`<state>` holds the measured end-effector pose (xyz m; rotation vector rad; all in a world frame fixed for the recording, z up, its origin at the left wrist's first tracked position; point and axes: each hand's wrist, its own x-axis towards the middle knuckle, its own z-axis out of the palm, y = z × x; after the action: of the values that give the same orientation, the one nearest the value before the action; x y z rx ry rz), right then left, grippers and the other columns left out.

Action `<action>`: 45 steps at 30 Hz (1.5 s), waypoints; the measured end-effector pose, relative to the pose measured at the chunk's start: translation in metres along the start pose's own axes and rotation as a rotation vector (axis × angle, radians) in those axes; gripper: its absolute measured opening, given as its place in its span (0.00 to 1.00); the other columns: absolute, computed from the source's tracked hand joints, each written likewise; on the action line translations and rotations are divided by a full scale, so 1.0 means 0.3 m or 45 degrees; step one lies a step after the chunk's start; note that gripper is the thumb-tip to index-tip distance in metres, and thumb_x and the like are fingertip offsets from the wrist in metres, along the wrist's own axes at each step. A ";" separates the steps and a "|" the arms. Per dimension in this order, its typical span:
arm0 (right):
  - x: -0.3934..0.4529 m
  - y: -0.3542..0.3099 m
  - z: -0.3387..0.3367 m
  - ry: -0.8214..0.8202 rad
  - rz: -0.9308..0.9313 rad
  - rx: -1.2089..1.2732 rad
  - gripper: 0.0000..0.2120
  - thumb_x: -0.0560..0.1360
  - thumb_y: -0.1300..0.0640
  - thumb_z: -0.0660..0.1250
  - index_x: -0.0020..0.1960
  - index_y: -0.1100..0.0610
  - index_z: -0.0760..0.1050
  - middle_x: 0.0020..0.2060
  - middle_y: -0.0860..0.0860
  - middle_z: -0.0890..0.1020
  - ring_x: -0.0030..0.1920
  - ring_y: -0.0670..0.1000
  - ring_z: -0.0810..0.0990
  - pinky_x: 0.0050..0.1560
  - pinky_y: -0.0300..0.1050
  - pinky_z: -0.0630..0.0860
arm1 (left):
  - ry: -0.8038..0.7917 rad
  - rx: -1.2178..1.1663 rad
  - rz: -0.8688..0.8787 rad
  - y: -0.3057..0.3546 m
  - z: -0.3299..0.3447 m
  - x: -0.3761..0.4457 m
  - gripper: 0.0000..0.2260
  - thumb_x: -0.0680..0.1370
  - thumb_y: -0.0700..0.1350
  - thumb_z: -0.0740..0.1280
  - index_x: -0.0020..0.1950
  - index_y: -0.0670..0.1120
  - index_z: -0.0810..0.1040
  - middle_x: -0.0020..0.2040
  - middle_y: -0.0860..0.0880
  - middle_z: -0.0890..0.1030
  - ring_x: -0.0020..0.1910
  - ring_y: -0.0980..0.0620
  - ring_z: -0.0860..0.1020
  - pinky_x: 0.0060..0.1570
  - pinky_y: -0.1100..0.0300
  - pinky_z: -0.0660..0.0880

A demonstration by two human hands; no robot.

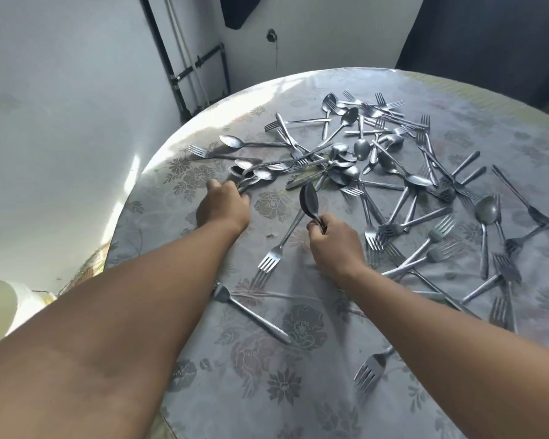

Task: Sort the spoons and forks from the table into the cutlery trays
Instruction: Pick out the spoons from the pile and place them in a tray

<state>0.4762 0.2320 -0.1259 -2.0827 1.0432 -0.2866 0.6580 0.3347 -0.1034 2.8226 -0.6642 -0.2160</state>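
Pale walls and a dark pipe fill the upper left of the frame; below them sits the round table under a grey floral damask cloth (298,391), sunlit along its left rim. No cutlery trays are in view.

My left hand (224,205), left of centre, has its fingers curled into a cluster of steel spoons lying on the cloth (251,174). It seems to be gripping their handles, though the fingertips are hidden. These spoons lie roughly level across the picture, bowls toward the upper right and handles toward my palm.

My right hand (333,239), at centre, is clenched round the handles of a small bunch of dark steel spoons (309,202). This bunch stands nearly upright, long axis running up the frame, bowls at the top and nested together.

The main scatter of stainless forks and spoons (393,160) covers the upper right and right of the frame, pieces crossing at every angle. A single steel fork (276,248) lies between my hands, tines toward the bottom and handle running to the upper right. A serrated steel knife (251,315) lies lower centre, and another fork (370,370) sits at lower right.

Step in hand, as I judge it: gathering spoons, with sorting barely begun. The next move calls for lifting the left cluster clear without dragging along the tangled forks, keeping all bowls pointing one way, then finding the trays out of view.
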 end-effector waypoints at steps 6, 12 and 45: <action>-0.011 0.022 -0.061 0.048 0.031 -0.012 0.12 0.83 0.54 0.61 0.41 0.52 0.71 0.33 0.50 0.77 0.33 0.52 0.75 0.31 0.45 0.61 | -0.072 0.124 0.061 0.006 0.024 -0.007 0.07 0.80 0.46 0.66 0.52 0.42 0.75 0.52 0.41 0.80 0.46 0.40 0.78 0.39 0.53 0.70; -0.016 0.041 -0.106 0.120 0.082 0.015 0.09 0.83 0.53 0.62 0.44 0.53 0.73 0.35 0.50 0.78 0.35 0.51 0.76 0.31 0.45 0.63 | -0.153 -0.034 0.059 0.101 0.007 -0.055 0.12 0.80 0.50 0.61 0.54 0.43 0.75 0.50 0.42 0.77 0.46 0.43 0.74 0.43 0.53 0.69; -0.023 0.503 -0.573 0.310 0.464 -0.502 0.15 0.81 0.61 0.62 0.67 0.55 0.67 0.60 0.62 0.72 0.40 0.58 0.71 0.42 0.49 0.70 | -0.462 -0.998 0.093 0.829 0.197 -0.503 0.09 0.82 0.45 0.57 0.54 0.43 0.75 0.45 0.46 0.77 0.42 0.46 0.74 0.41 0.52 0.69</action>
<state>0.2976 0.0892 -0.1183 -2.1758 1.7144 -0.1600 0.4081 0.1757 -0.0826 2.0158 -0.5786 -0.7928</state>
